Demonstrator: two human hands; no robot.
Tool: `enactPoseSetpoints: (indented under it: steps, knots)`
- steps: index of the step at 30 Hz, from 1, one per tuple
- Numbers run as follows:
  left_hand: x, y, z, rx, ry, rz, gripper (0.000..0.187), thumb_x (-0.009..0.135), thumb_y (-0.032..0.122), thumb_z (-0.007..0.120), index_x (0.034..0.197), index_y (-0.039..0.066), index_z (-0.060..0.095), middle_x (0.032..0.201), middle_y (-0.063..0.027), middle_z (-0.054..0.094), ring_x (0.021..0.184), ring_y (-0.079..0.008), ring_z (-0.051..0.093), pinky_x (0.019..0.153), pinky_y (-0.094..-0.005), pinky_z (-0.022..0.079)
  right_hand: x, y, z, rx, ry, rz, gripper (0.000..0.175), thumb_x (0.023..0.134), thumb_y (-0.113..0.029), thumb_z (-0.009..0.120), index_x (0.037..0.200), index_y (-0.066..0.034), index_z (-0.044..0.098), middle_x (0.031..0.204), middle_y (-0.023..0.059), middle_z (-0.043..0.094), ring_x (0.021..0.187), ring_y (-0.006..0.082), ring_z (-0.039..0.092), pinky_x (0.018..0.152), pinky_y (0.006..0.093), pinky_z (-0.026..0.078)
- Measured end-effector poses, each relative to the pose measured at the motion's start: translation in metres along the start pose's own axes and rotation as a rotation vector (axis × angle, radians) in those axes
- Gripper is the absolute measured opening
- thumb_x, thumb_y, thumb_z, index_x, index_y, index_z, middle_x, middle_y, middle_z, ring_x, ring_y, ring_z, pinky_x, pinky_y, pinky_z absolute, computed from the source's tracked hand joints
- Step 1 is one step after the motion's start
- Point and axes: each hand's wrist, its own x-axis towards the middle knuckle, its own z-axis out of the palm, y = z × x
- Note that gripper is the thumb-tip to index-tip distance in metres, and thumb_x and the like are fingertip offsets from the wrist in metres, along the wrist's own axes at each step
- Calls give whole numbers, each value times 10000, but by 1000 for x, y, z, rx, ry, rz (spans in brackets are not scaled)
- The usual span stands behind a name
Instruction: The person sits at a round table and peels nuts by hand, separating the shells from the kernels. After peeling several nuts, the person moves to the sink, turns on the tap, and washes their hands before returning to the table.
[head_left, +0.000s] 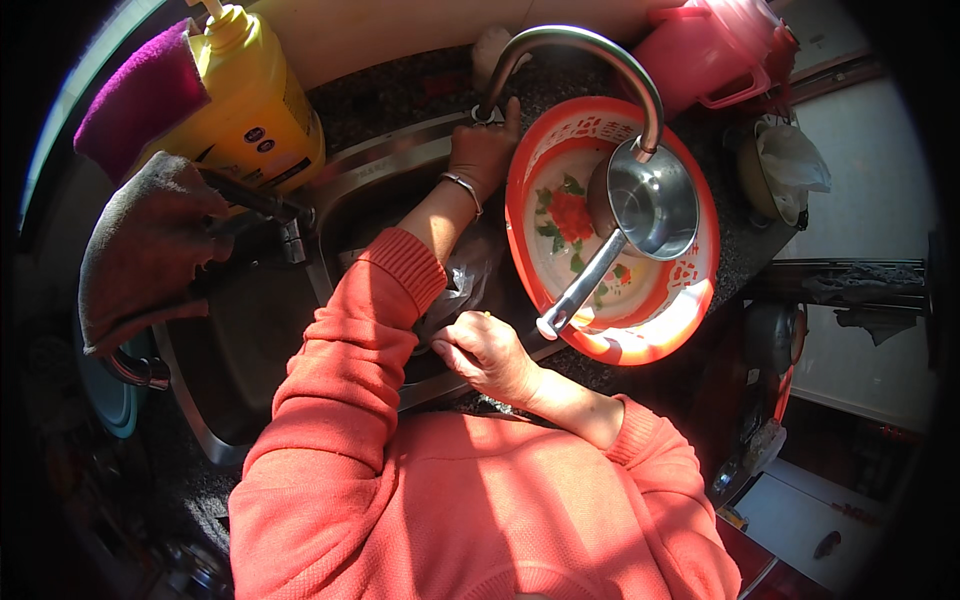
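My left hand (486, 150), with a bangle at the wrist, reaches to the base of the curved metal faucet (581, 36). One finger points up beside the base; what the other fingers touch is hidden. Low over the front of the steel sink (382, 154), my right hand (484, 356) is curled tight. A tiny yellowish piece (487, 313) pokes out at its top, the rest of it covered. Beneath my left forearm, a clear plastic bag (469, 277) lies in the sink, partly hidden. No water stream is visible at the spout.
A red-rimmed floral basin (551, 139) stands right of the sink, with a steel long-handled ladle (660, 199) under the spout. At the left are a yellow pump bottle (277, 112), a purple cloth (142, 97) and a grey cloth (142, 247) over another faucet. A pink jug (697, 56) stands behind.
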Motion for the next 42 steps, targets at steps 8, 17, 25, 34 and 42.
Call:
enactPoseSetpoints:
  steps: [8, 17, 25, 34, 42]
  knots:
    - [-1, 0, -1, -1, -13, -9, 593, 854, 220, 502, 1423, 87, 399, 617, -21, 647, 514, -180, 643, 429, -365, 462, 0, 1, 1, 8, -9, 24, 102, 773, -17, 697, 849, -55, 640, 697, 76, 540, 650, 256, 558, 614, 355, 453]
    - [-1, 0, 1, -7, -12, -9, 595, 857, 230, 502, 1424, 91, 390, 635, -28, 656, 523, -189, 647, 432, -371, 464, 10, -9, 0, 53, 24, 46, 246, 795, -48, 693, 1029, -35, 618, 810, 112, 587, 734, 289, 579, 668, 369, 482]
    - [-1, -1, 3, -57, -43, -23, 611, 859, 241, 502, 1433, 88, 358, 656, -44, 667, 534, -215, 657, 445, -389, 473, 39, -28, -30, -625, 54, -41, 703, 699, -133, 745, 1309, 56, 451, 1255, 210, 495, 1141, 367, 499, 981, 445, 395]
    - [-2, -1, 6, -74, 74, -21, 544, 838, 180, 512, 1377, 114, 472, 556, -12, 632, 452, -179, 620, 416, -367, 434, 45, -8, -39, -894, -24, 108, 690, 749, -283, 733, 1273, 85, 475, 1285, 236, 514, 1211, 335, 484, 1064, 455, 330]
    - [-1, -2, 2, -91, -94, -25, 650, 847, 239, 513, 1449, 83, 323, 674, -64, 674, 556, -230, 669, 464, -389, 491, 45, -6, -38, -884, -28, 109, 673, 763, -285, 727, 1269, 85, 481, 1290, 247, 505, 1210, 346, 477, 1066, 458, 326]
